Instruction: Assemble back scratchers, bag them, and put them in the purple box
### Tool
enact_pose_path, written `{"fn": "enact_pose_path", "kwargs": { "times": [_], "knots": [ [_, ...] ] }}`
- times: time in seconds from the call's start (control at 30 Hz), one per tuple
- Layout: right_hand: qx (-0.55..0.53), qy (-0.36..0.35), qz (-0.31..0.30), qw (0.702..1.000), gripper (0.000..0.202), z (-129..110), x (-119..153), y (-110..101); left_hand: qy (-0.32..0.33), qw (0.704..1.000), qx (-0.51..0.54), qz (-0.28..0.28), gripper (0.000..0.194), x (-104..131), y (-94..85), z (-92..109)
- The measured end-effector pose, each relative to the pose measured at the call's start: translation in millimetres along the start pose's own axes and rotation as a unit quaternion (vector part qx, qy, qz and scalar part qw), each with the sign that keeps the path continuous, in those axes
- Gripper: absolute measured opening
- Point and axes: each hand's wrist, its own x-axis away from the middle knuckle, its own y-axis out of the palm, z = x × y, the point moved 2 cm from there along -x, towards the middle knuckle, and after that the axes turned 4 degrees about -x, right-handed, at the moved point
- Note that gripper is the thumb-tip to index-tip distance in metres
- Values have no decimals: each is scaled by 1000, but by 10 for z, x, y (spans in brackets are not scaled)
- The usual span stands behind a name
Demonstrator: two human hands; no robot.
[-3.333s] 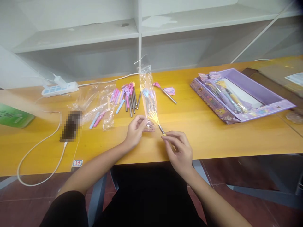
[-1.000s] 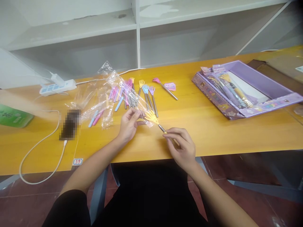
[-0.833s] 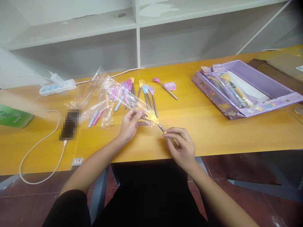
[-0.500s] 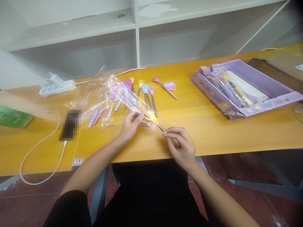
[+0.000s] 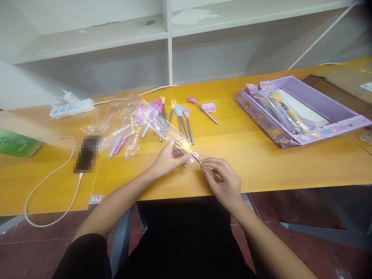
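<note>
A yellow hand-shaped back scratcher (image 5: 183, 145) slants in front of me, its head inside the mouth of a clear plastic bag (image 5: 132, 145). Fingers wrapped round its handle, my right hand (image 5: 225, 180) grips the lower end. My left hand (image 5: 171, 161) is closed on the bag's edge, thumb by the scratcher's metal neck. Behind lie several loose back scratchers, among them a blue one (image 5: 178, 111), a purple one (image 5: 186, 112) and a pink one (image 5: 192, 99). Plastic covers part of that pile. A blue handle (image 5: 115, 146) and a pink handle (image 5: 121, 145) lie left of it.
A purple display box (image 5: 315, 137) with bagged scratchers stands at the right, a cardboard box (image 5: 348, 79) behind it. Small printed cards (image 5: 209, 107) lie near the back. Leftward are a blurred-out dark object (image 5: 87, 154) on a white cable (image 5: 71, 145), a power strip (image 5: 72, 109) and a green package (image 5: 19, 143).
My left hand has shifted right and slightly down along the bag, from the scratcher's fingers toward its neck. The raised plastic at the left has sunk lower. My right hand has barely moved.
</note>
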Motion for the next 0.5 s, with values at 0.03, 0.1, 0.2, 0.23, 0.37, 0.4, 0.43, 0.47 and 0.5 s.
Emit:
{"fn": "enact_pose_path", "kwargs": {
  "times": [0.03,0.1,0.2,0.23,0.37,0.4,0.43,0.47,0.5],
  "knots": [
    [3,-2,3,1000,23,-4,-1,2,-5,1000,-2,1,50,3,1,-15],
    [8,-4,10,1000,20,-11,-1,6,-10,1000,3,1,50,10,6,-36],
    [13,-2,21,1000,18,-15,-3,19,-14,1000,13,2,49,19,9,-52],
    [13,-1,23,1000,18,-16,-7,26,-16,1000,15,0,49,21,10,-55],
    [8,-7,21,1000,18,-38,-45,83,-38,997,7,-67,44,32,64,-70],
    [6,-13,20,1000,19,-50,-55,99,-42,995,5,-90,43,36,87,-77],
    [6,-19,18,1000,20,-63,-62,109,-45,994,8,-104,44,40,106,-84],
    [7,-22,17,1000,21,-75,-65,111,-46,993,16,-105,45,42,116,-88],
    [6,-18,12,1000,23,-84,-65,104,-46,994,28,-94,47,42,117,-89]
  ]
}}
